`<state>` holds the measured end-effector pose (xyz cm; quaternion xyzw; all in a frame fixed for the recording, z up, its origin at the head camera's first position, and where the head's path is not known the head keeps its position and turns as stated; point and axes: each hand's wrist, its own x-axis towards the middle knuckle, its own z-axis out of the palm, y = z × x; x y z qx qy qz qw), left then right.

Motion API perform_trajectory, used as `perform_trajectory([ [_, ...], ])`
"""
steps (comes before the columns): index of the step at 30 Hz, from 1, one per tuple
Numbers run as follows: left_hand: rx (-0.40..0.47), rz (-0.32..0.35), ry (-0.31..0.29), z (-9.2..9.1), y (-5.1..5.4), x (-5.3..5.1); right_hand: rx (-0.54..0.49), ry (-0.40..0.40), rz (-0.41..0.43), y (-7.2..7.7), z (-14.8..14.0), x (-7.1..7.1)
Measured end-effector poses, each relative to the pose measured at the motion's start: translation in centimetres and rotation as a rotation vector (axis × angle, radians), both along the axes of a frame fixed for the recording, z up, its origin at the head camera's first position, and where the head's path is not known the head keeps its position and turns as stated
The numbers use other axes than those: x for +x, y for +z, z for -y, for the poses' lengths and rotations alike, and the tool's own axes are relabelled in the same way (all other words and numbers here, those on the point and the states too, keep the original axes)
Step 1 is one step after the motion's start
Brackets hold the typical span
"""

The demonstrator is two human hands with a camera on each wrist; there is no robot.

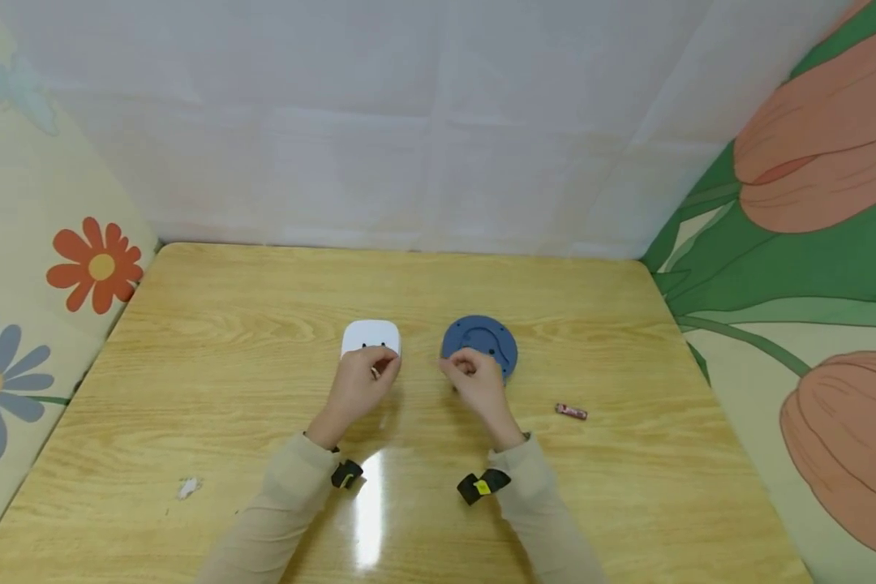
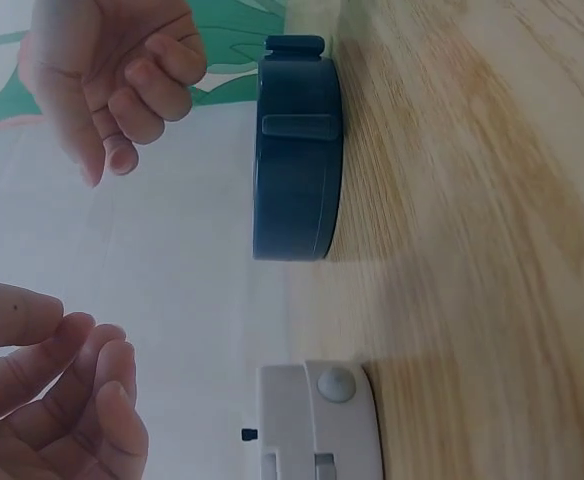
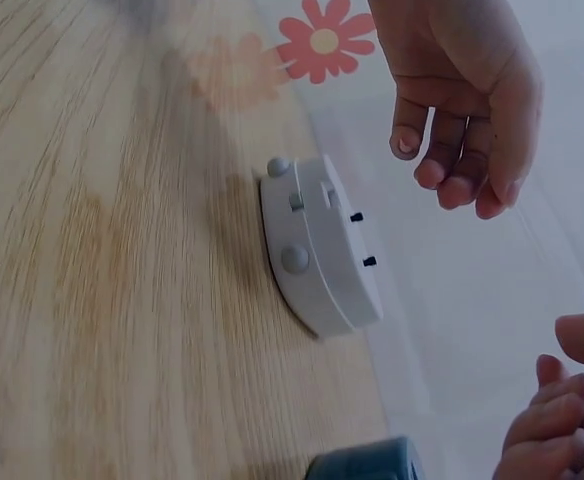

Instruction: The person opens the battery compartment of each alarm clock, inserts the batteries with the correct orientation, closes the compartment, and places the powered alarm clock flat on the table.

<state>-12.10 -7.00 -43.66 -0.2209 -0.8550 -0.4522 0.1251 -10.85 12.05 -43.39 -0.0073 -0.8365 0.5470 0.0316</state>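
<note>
My left hand [image 1: 361, 380] hovers above the near edge of a white rounded-square device [image 1: 371, 334]. Its thumb and fingertips come together, with nothing visible between them. Two small black pegs [image 3: 363, 240] stand up from the device's upper face, and grey round knobs [image 3: 295, 259] show on its side. Over the near side of a round blue device [image 1: 507, 345] is my right hand [image 1: 479, 383], fingers loosely curled and thumb slightly apart in the right wrist view. Nothing shows in that hand either. The blue device lies flat, a curved recess on top and ridged tabs [image 2: 300, 126] on its side.
A small red battery [image 1: 572, 411] lies right of the right hand on the wooden table [image 1: 263, 284]. White scraps [image 1: 188, 487] lie at the front left. A white cloth [image 1: 380, 162] hangs behind the table, with flower-patterned panels at both sides.
</note>
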Motion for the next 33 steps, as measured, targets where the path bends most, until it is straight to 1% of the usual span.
perform_trajectory([
  [5,0.017,0.028,0.003,-0.5,-0.2,0.0,-0.021,-0.019,0.033,-0.2,-1.2,0.2],
  [9,0.027,0.039,-0.002,-0.8,-0.5,0.0,-0.002,-0.037,0.052,-0.2,-2.1,0.4],
  [15,0.041,0.039,-0.021,-1.5,-0.9,-0.3,0.029,-0.094,0.107,-0.3,-3.4,0.7],
  [19,0.046,0.048,-0.033,-2.2,-1.2,-0.5,0.031,-0.118,0.113,-0.3,-4.2,0.8],
  [23,0.061,0.077,-0.038,-2.7,-1.4,-0.7,0.037,-0.124,0.108,-0.4,-5.0,0.8],
  [27,0.083,0.09,-0.05,-3.2,-1.5,-1.0,0.035,-0.127,0.107,-0.6,-5.7,0.6],
  [30,0.081,0.122,-0.055,-3.6,-1.6,-1.2,0.043,-0.12,0.112,-0.6,-6.0,0.5],
  [33,0.071,0.193,-0.06,-4.1,-1.6,-1.4,0.063,-0.101,0.116,-0.5,-6.3,0.4],
])
